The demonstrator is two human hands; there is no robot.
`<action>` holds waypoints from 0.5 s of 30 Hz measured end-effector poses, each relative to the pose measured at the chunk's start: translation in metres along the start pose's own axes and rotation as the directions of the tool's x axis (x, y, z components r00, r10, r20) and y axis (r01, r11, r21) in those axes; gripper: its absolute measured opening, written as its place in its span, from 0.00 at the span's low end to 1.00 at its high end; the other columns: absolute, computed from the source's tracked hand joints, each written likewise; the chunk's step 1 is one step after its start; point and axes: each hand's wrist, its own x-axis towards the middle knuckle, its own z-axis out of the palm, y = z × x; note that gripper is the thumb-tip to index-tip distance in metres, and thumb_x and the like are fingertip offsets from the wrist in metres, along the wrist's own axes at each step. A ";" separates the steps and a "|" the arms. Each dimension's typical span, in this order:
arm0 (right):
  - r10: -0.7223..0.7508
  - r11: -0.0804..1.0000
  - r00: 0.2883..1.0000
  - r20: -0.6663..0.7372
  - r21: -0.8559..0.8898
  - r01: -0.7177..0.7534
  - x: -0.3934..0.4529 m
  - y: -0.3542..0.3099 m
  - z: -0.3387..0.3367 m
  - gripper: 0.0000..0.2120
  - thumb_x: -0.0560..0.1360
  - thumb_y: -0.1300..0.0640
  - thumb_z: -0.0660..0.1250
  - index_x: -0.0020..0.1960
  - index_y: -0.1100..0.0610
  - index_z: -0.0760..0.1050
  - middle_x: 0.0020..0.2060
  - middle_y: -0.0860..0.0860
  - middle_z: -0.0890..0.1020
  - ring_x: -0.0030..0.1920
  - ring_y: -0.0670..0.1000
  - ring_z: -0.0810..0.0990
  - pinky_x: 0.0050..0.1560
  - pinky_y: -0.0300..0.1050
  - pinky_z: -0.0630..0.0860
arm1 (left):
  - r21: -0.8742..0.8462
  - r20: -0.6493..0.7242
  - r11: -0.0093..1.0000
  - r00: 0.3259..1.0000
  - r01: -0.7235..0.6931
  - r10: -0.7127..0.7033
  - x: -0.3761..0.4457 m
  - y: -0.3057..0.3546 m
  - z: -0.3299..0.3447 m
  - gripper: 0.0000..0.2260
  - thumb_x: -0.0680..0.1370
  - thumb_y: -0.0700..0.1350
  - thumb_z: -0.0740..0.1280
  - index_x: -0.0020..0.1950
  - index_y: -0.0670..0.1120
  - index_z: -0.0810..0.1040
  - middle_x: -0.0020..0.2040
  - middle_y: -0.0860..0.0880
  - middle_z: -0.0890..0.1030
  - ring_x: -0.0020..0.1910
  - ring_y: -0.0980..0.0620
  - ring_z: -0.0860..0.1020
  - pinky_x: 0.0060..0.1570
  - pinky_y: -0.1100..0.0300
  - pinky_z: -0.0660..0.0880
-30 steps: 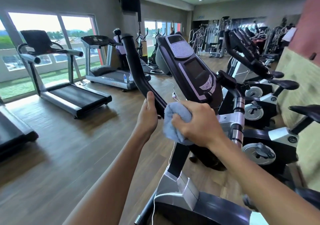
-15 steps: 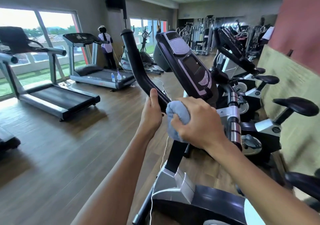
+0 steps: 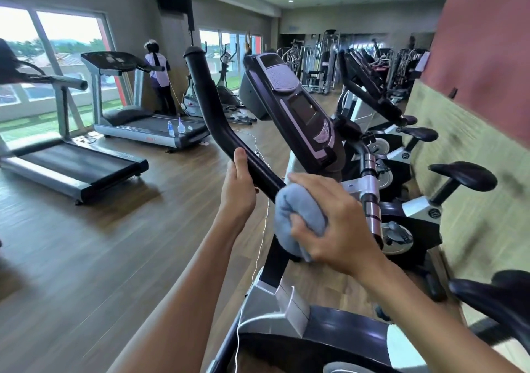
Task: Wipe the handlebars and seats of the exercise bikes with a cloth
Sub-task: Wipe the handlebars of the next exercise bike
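- Head view, and we're right over the bike (image 3: 286, 341), looking down both bare arms.
- Left hand (image 3: 239, 189) sits just left of centre, fingers curled round the black handlebar (image 3: 212, 114), thumb laid up along the tube.
- That handlebar climbs from the hands toward 11 o'clock and ends in a capped tip near the top.
- Right hand (image 3: 329, 223) is dead centre, gripping a bunched grey-blue cloth (image 3: 295, 209), thumb dug into its folds.
- The cloth is pressed against the handlebar's lower end, touching the tube just below the left hand.
- Just above the hands, toward 12 o'clock, the dark console (image 3: 295, 106) tilts back, screen facing us.
- Right of the cloth, at 3 o'clock, a chrome-banded grip (image 3: 372, 195) runs down the far side of the bar.
- Out at 2 to 3 o'clock, a row of other bikes along the wall, one black seat (image 3: 464, 175) standing clear.
- Bottom right, at 5 o'clock, another dark seat (image 3: 499, 298), blurred.
- At 9 o'clock, a treadmill (image 3: 71, 169) on the wood floor (image 3: 86, 258); a second treadmill (image 3: 149, 126) behind it at 10 o'clock with small bottles (image 3: 175, 127) on its belt.
- Beyond that one, a person (image 3: 159, 77) stands back-turned by the windows (image 3: 57, 57).
- A thin white cable (image 3: 258, 252) hangs down beside the bike's post.
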 end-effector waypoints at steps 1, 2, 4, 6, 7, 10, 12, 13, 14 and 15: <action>-0.007 0.999 1.000 -0.004 0.045 0.007 -0.010 0.009 -0.007 0.27 0.72 0.51 0.65 0.70 0.58 0.76 0.64 0.49 0.81 0.66 0.48 0.78 0.68 0.49 0.75 | -0.005 0.007 1.000 1.000 -0.006 0.006 0.000 0.000 0.001 0.21 0.86 0.61 0.48 0.49 0.48 0.71 0.42 0.47 0.78 0.42 0.49 0.79 0.45 0.53 0.77; 0.015 0.995 1.000 -0.023 0.099 -0.013 -0.020 0.016 -0.012 0.27 0.73 0.52 0.65 0.71 0.58 0.76 0.64 0.48 0.81 0.66 0.48 0.78 0.67 0.51 0.75 | -0.010 0.009 1.000 1.000 -0.006 0.006 0.000 0.001 0.002 0.21 0.86 0.61 0.48 0.49 0.48 0.71 0.41 0.48 0.77 0.41 0.50 0.78 0.45 0.53 0.77; 0.075 0.981 0.993 -0.086 0.184 -0.059 -0.037 0.026 -0.020 0.26 0.74 0.53 0.65 0.70 0.58 0.76 0.64 0.49 0.81 0.66 0.50 0.79 0.66 0.53 0.77 | -0.034 -0.005 0.999 1.000 0.008 -0.008 -0.002 0.001 0.006 0.21 0.86 0.61 0.47 0.50 0.48 0.71 0.40 0.50 0.75 0.39 0.53 0.77 0.44 0.55 0.77; 0.091 0.977 0.988 -0.122 0.203 -0.065 -0.046 0.029 -0.020 0.25 0.74 0.53 0.65 0.70 0.59 0.76 0.64 0.49 0.81 0.65 0.50 0.80 0.65 0.52 0.77 | -0.065 -0.037 0.998 0.999 0.025 -0.027 -0.003 0.002 0.012 0.24 0.86 0.62 0.47 0.57 0.45 0.72 0.41 0.52 0.74 0.42 0.52 0.76 0.50 0.53 0.77; 0.090 0.979 0.988 -0.124 0.196 -0.064 -0.045 0.029 -0.019 0.25 0.74 0.53 0.64 0.69 0.59 0.77 0.63 0.48 0.82 0.65 0.50 0.80 0.65 0.52 0.77 | -0.079 -0.062 0.996 0.997 0.039 -0.044 -0.004 0.002 0.015 0.26 0.86 0.63 0.48 0.61 0.44 0.72 0.42 0.52 0.74 0.43 0.52 0.75 0.53 0.52 0.76; 0.147 0.969 0.986 -0.075 0.213 -0.128 -0.020 0.024 -0.016 0.22 0.73 0.51 0.63 0.64 0.54 0.80 0.58 0.45 0.84 0.60 0.47 0.82 0.61 0.51 0.79 | -0.102 -0.174 0.994 0.983 0.049 -0.066 -0.008 0.007 0.025 0.25 0.86 0.61 0.48 0.63 0.43 0.73 0.44 0.53 0.75 0.43 0.55 0.76 0.48 0.65 0.72; 0.209 0.951 0.977 -0.041 0.240 -0.194 0.000 0.019 -0.011 0.20 0.72 0.48 0.63 0.61 0.51 0.81 0.53 0.44 0.85 0.56 0.46 0.83 0.58 0.49 0.80 | -0.110 -0.237 0.993 0.968 0.053 -0.078 -0.006 0.007 0.031 0.26 0.86 0.62 0.48 0.63 0.43 0.74 0.50 0.47 0.78 0.54 0.48 0.79 0.56 0.58 0.75; 0.227 0.941 0.973 -0.037 0.264 -0.209 0.007 0.017 -0.009 0.19 0.72 0.48 0.63 0.60 0.50 0.82 0.51 0.43 0.85 0.54 0.46 0.83 0.56 0.49 0.80 | -0.109 -0.253 0.993 0.964 0.051 -0.078 -0.006 0.007 0.032 0.28 0.85 0.63 0.49 0.63 0.42 0.75 0.51 0.45 0.78 0.57 0.44 0.79 0.61 0.51 0.75; 0.232 0.932 0.972 -0.043 0.294 -0.209 0.009 0.017 -0.008 0.18 0.72 0.49 0.63 0.60 0.51 0.82 0.51 0.43 0.85 0.54 0.46 0.83 0.55 0.49 0.80 | -0.109 -0.263 0.992 0.961 0.057 -0.085 -0.006 0.007 0.033 0.28 0.85 0.63 0.49 0.61 0.42 0.75 0.50 0.45 0.78 0.55 0.43 0.79 0.64 0.46 0.75; 0.222 0.929 0.974 -0.055 0.316 -0.194 0.006 0.018 -0.009 0.17 0.73 0.51 0.65 0.60 0.52 0.81 0.51 0.44 0.85 0.55 0.46 0.83 0.56 0.47 0.80 | -0.114 -0.266 0.991 0.959 0.069 -0.098 -0.005 0.008 0.033 0.26 0.85 0.63 0.49 0.57 0.43 0.76 0.48 0.47 0.77 0.51 0.45 0.78 0.63 0.45 0.74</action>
